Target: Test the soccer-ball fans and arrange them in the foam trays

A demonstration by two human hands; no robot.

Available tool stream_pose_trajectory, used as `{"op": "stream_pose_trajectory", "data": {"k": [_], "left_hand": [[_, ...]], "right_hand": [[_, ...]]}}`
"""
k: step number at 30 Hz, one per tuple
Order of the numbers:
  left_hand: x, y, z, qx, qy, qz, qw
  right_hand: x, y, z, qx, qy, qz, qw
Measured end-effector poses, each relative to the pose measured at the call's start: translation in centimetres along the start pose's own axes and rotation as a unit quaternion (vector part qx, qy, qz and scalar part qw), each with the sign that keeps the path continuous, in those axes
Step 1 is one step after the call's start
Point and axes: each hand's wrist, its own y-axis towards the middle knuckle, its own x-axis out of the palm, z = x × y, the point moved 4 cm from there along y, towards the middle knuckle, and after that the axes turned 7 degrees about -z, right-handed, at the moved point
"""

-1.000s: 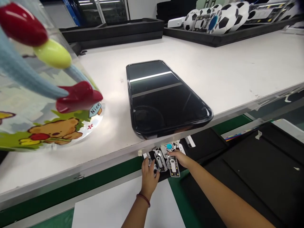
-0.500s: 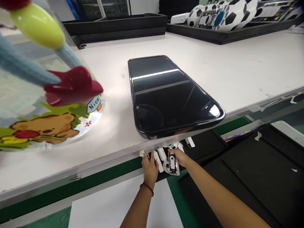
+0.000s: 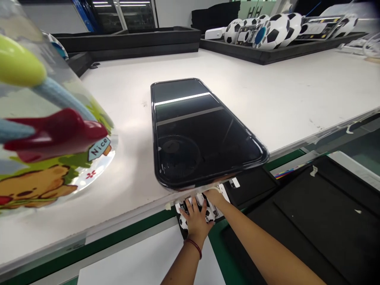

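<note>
Below the white shelf's edge, my left hand (image 3: 196, 221) lies over white parts with a black-and-white football pattern (image 3: 183, 223). Its fingers are spread and touch the parts; a dark red band circles the wrist. My right hand (image 3: 216, 199) reaches in just to the right, close to a white part with a dark and clear section (image 3: 219, 213). The shelf edge and other parts hide the right fingers, so any hold there is out of sight. These parts sit in a black tray (image 3: 255, 183), partly covered by the shelf.
A black phone-like slab (image 3: 190, 134) overlaps the front edge of the white shelf (image 3: 130, 158). At left stands a clear printed container (image 3: 101, 170) with a red-tipped blue cord (image 3: 59, 130). Behind, a black tray (image 3: 267, 58) holds several football-patterned units (image 3: 274, 31). Black panels (image 3: 320, 217) lie lower right.
My left hand has shifted right and spread its fingers over the parts. My right hand has moved deeper under the shelf edge; the part it held now shows only partly. The view has tilted.
</note>
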Motion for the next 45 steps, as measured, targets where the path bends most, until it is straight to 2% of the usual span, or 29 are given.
{"op": "stream_pose_trajectory", "data": {"k": [4, 6, 8, 10, 12, 15, 17, 20, 24, 27, 32, 36, 39, 42, 45], "left_hand": [[0.1, 0.1, 0.1, 0.003, 0.004, 0.019, 1.000], [0.1, -0.1, 0.1, 0.010, 0.008, 0.029, 0.999], [0.1, -0.2, 0.0, 0.010, 0.010, 0.035, 0.999], [-0.2, -0.4, 0.1, 0.005, 0.018, 0.040, 0.999], [-0.7, -0.4, 0.5, 0.028, 0.031, 0.039, 0.998], [-1.5, 0.0, 1.5, 0.123, 0.046, 0.007, 0.991], [-1.8, 0.5, 2.0, 0.178, 0.047, -0.020, 0.983], [-2.0, 1.3, 2.5, 0.217, 0.044, -0.040, 0.974], [-1.9, 1.8, 3.1, 0.216, 0.040, -0.043, 0.975], [-1.8, 1.6, 3.2, 0.203, 0.040, -0.040, 0.977], [-1.8, 1.3, 2.5, 0.204, 0.037, -0.043, 0.977], [-2.0, 1.1, 2.5, 0.204, 0.026, -0.045, 0.977], [-2.1, 0.9, 2.7, 0.201, 0.017, -0.047, 0.978], [-2.1, 0.5, 2.8, 0.197, 0.011, -0.044, 0.979], [-2.4, -0.5, 2.7, 0.199, 0.008, -0.034, 0.979]], "right_hand": [[-3.4, -1.2, 0.5, 0.011, 0.008, 0.035, 0.999], [-4.9, -1.5, 0.8, 0.015, 0.021, 0.031, 0.999], [-5.5, -1.6, 1.2, 0.019, 0.039, 0.011, 0.999], [-5.1, -1.6, 1.7, 0.023, 0.063, -0.022, 0.997], [-4.1, -1.6, 2.1, 0.027, 0.093, -0.054, 0.994], [-2.6, -1.8, 2.3, 0.026, 0.144, -0.075, 0.986], [-2.6, -2.0, 2.1, 0.016, 0.173, -0.072, 0.982], [-4.5, -2.1, 1.0, -0.031, 0.205, -0.028, 0.978], [-7.7, -1.6, -0.9, -0.141, 0.223, 0.095, 0.960], [-7.7, -1.3, -0.6, -0.180, 0.218, 0.145, 0.948], [-5.8, -3.2, 3.1, -0.154, 0.176, 0.161, 0.959], [-7.2, -6.8, 6.3, -0.123, 0.093, 0.210, 0.965], [-8.0, -8.9, 8.3, -0.082, 0.001, 0.212, 0.974], [-6.7, -9.1, 9.5, -0.059, -0.097, 0.195, 0.974], [-4.3, -7.7, 9.5, -0.063, -0.176, 0.191, 0.964]]}}
